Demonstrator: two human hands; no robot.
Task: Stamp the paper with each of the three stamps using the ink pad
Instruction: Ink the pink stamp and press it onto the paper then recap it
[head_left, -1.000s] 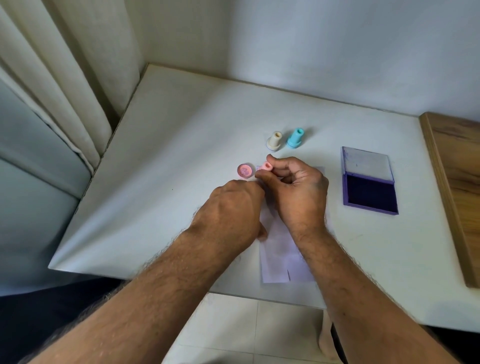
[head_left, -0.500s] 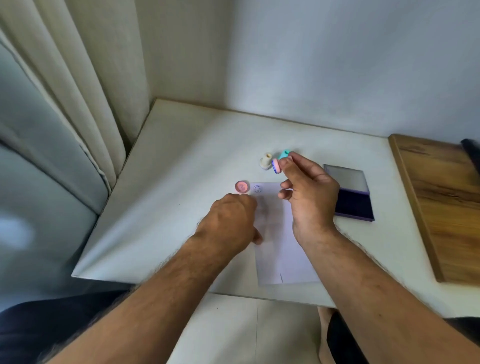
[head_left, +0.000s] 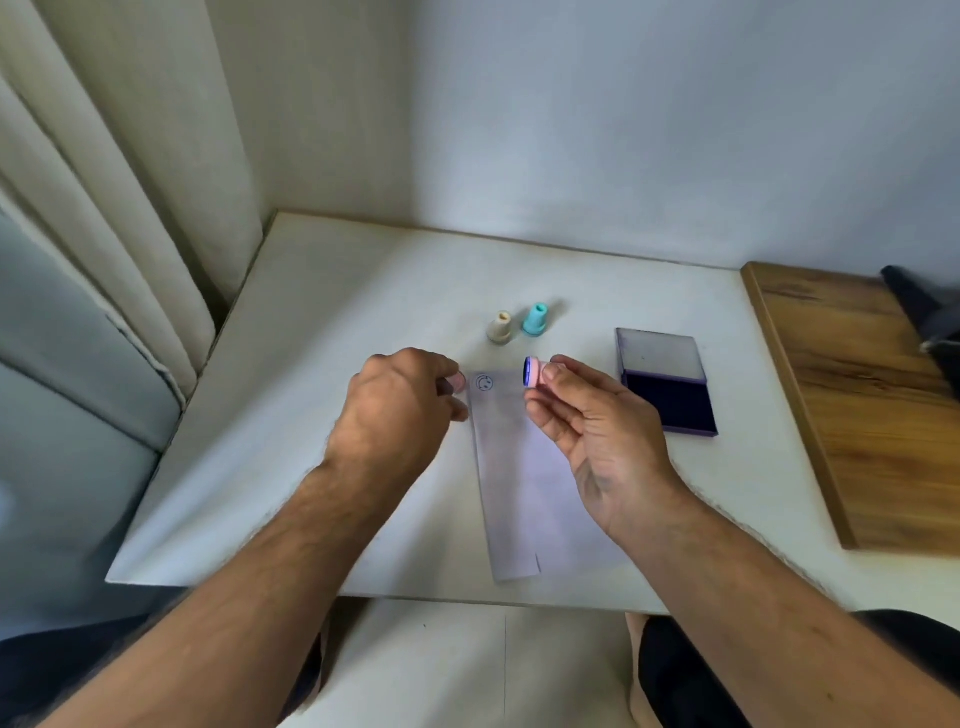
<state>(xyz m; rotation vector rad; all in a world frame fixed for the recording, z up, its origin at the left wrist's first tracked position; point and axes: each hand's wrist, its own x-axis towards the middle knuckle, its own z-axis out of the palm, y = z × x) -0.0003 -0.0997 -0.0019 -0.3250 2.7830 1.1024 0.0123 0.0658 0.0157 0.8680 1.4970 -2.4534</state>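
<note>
The right hand (head_left: 597, 431) pinches a pink stamp (head_left: 535, 372), inked face leftward, above the paper's (head_left: 524, 478) far end beside a smiley print (head_left: 484, 383). The left hand (head_left: 400, 410) pinches the pink cap (head_left: 458, 383). The open ink pad (head_left: 667, 387) lies near the table's (head_left: 322, 364) right edge.

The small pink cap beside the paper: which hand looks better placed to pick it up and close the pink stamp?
The left hand. Its fingers already reach the round pink cap at the white paper strip's top left corner, while the right hand is busy pinching the pink stamp.
</note>
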